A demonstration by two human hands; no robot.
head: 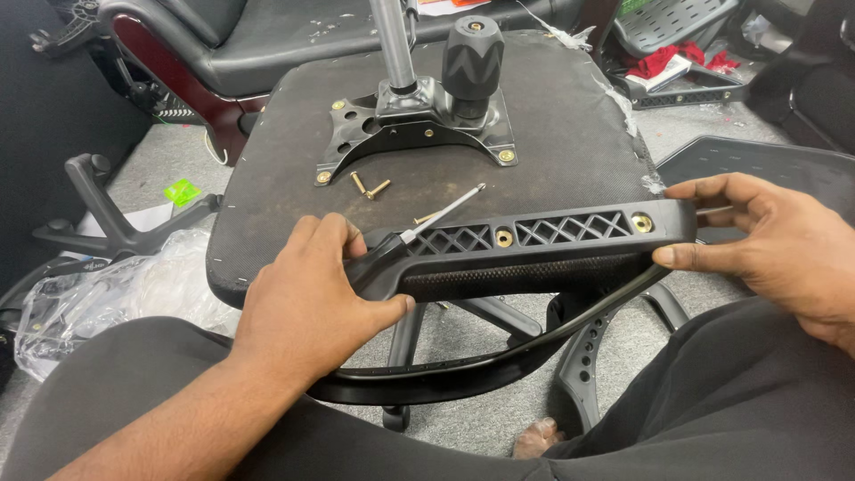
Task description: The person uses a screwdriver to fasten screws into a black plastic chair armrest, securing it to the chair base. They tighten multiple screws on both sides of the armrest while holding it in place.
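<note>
An upturned black chair seat (534, 116) lies in front of me with a black metal mechanism plate (411, 125) and round knob (472, 58) bolted to its underside. A black plastic armrest bracket (543, 236) with lattice openings and brass-ringed holes rests along the seat's near edge. My left hand (307, 298) grips the bracket's left end together with a screwdriver (427, 223) whose shaft points up and right. My right hand (775, 240) pinches the bracket's right end. Loose brass screws (368, 185) lie on the seat near the plate.
A black star-shaped chair base (102, 214) and crumpled clear plastic wrap (107, 289) lie on the grey floor to the left. Another black chair (258, 36) stands behind. A further seat panel (757, 160) sits right. Under the seat is another star base (588, 356).
</note>
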